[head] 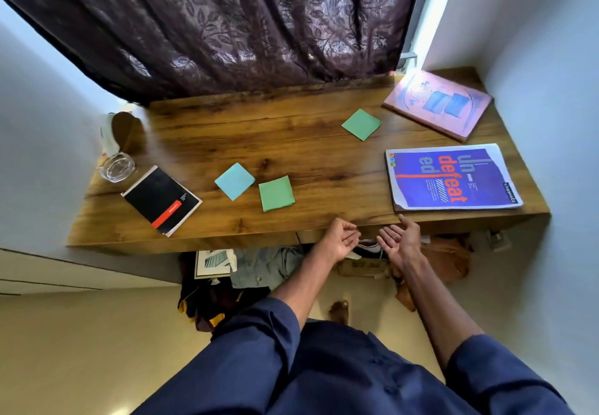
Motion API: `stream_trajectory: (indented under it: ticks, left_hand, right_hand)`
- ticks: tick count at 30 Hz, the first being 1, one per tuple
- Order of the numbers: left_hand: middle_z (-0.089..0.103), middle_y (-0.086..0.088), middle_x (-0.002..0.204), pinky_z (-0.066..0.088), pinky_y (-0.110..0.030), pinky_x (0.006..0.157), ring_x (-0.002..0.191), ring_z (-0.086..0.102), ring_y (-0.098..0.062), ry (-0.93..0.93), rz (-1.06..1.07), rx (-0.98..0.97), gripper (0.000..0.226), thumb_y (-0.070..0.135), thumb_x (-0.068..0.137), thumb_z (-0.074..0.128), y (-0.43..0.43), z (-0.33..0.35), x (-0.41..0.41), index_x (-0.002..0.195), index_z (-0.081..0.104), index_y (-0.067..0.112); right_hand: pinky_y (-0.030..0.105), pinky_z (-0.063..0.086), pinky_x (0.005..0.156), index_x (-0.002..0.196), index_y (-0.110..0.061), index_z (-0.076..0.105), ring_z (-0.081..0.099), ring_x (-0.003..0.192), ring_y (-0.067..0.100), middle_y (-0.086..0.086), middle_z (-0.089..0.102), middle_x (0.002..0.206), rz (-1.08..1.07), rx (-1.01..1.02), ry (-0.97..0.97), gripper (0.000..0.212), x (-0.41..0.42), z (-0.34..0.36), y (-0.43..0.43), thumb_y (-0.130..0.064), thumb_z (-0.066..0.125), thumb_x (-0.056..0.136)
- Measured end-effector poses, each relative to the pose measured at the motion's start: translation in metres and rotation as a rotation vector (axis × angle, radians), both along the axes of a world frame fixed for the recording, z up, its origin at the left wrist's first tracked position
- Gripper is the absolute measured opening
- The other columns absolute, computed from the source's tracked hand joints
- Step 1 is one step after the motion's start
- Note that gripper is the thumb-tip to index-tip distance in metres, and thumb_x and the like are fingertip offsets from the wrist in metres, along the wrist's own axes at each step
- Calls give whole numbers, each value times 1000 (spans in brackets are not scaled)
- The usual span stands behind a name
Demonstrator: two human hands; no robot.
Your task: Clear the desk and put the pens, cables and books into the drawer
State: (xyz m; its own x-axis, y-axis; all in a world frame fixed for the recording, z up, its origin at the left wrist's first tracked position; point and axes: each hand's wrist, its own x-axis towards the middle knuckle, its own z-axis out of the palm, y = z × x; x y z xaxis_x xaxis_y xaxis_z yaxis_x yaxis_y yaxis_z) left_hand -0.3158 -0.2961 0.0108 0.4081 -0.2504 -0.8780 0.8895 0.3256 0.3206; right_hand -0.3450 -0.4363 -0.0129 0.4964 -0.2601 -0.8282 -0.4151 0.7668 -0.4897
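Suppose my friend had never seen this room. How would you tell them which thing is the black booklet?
Look at the wooden desk under the dark curtain and go to its left end. Beside a clear glass ashtray lies the black booklet, set at an angle. It alone is black with a red stripe; the purple book and the pink book lie at the right end.

Both forearms reached forward, palms up: the left hand [340, 239] had loosely curled fingers, the right hand [400, 241] lay flat.
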Motion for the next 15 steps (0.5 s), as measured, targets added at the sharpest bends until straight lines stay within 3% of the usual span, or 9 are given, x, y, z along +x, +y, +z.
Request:
stream_trajectory:
  ticks: [2,4,8,12,15]
  left_hand:
    - [54,-20,146,39,-35,118,138,50,-29,-74,15,54,30,1,98,44,19,0,-11,124,59,-6]
    - [57,-19,143,41,-37,117,134,54,-30,-129,41,119,38,2,99,44,41,2,-27,134,55,-6]
    - [64,-16,134,46,-36,110,115,61,-26,-144,89,149,24,5,100,48,91,6,-67,121,58,2]
    - [67,-9,113,52,-30,82,89,63,-20,-70,105,193,20,5,101,47,141,8,-123,118,58,6]
    - [68,-8,106,52,-30,79,83,63,-20,-37,139,224,18,4,101,47,182,8,-154,114,59,6]
  right_hand:
    - [41,47,108,146,1,43,54,132,34,23,52,145,53,-9,-27,57,-12,5,15,-30,51,99]
    - [41,49,105,141,0,49,58,128,34,24,58,139,108,-4,-56,49,-27,10,33,-27,52,100]
    - [39,50,102,139,0,53,61,123,33,21,62,133,197,49,-81,46,-60,11,72,-25,52,100]
    - [35,53,88,136,0,55,65,109,29,17,67,119,272,98,-72,43,-100,7,119,-24,51,101]
    - [33,54,83,132,0,59,68,98,27,17,69,118,316,132,-56,41,-125,7,157,-23,53,99]
